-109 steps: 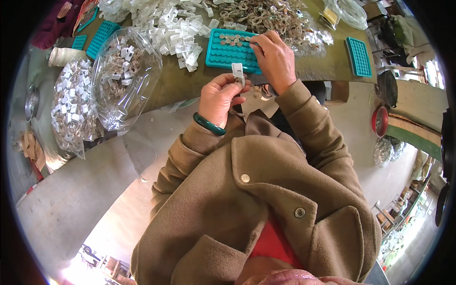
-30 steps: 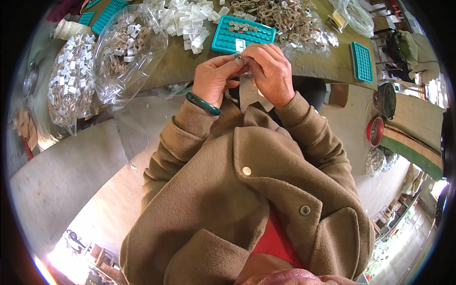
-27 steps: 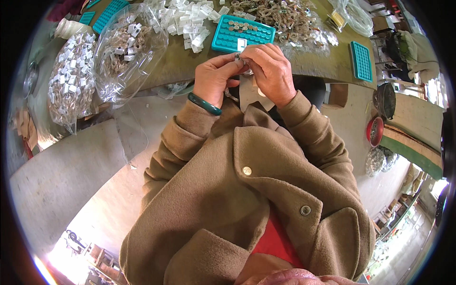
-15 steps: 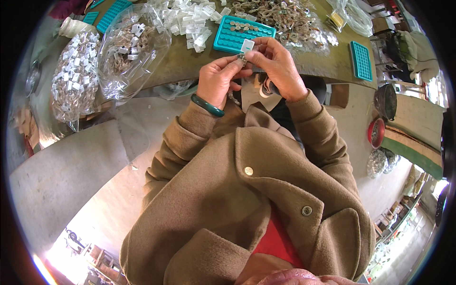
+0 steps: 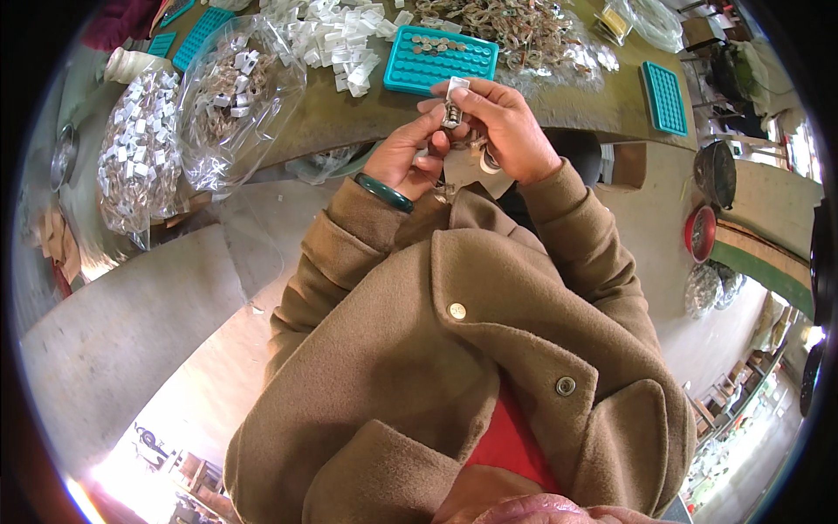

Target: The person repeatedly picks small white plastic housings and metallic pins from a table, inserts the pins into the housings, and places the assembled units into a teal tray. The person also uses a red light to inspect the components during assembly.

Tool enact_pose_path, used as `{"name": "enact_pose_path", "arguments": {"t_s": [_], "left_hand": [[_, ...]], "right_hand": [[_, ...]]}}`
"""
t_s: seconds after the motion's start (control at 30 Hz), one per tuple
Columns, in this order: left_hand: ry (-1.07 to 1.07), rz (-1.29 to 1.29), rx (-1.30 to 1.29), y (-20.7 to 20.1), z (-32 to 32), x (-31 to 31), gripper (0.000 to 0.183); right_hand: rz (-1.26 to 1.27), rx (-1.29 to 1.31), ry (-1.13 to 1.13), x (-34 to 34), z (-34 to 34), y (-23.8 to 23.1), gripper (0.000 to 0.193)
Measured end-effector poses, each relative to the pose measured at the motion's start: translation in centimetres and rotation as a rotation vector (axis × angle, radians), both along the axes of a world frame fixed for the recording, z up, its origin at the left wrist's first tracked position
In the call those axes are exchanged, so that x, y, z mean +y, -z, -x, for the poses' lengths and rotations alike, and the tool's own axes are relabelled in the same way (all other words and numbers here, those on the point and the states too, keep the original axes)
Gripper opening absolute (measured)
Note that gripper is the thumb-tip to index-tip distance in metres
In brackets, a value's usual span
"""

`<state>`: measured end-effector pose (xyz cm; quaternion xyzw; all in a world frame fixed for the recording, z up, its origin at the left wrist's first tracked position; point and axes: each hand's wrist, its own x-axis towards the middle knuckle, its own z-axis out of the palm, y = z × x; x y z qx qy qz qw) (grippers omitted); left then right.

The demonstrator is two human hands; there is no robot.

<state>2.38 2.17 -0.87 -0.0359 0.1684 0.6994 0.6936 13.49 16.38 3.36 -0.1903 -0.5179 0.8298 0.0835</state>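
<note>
My left hand, a dark green bangle at its wrist, pinches a small silvery ribbed piece between thumb and fingers. Close beside it, my right hand grips a small white plastic tag between thumb and forefinger. The tag stands directly above the ribbed piece; whether they are joined I cannot tell. Thin brownish strands hang below my left hand. Just beyond the hands lies a teal tray with rows of round hollows, several small round pieces sitting in its far rows.
White plastic pieces lie heaped behind the tray, left of a brownish tangle of strands. Clear bags of tagged strands stand at the left. A second teal tray rests at the table's right end. A red bowl is lower right.
The white tag and the ribbed piece now show more plainly between my hands. My left hand has shifted slightly down and its fingers have rolled; my right hand has moved slightly left.
</note>
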Motion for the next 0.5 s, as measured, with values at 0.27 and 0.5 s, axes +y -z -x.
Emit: {"name": "enact_pose_path", "arguments": {"t_s": [0.27,0.5], "left_hand": [[-0.078,0.135,-0.163,-0.4,-1.1,0.5,0.022],[-0.044,0.173,-0.073,-0.7,-1.2,0.8,0.026]], "right_hand": [[0.019,-0.019,-0.057,1.3,-0.3,0.2,0.033],[-1.051,0.111,0.07,-0.1,-1.4,0.5,0.043]]}}
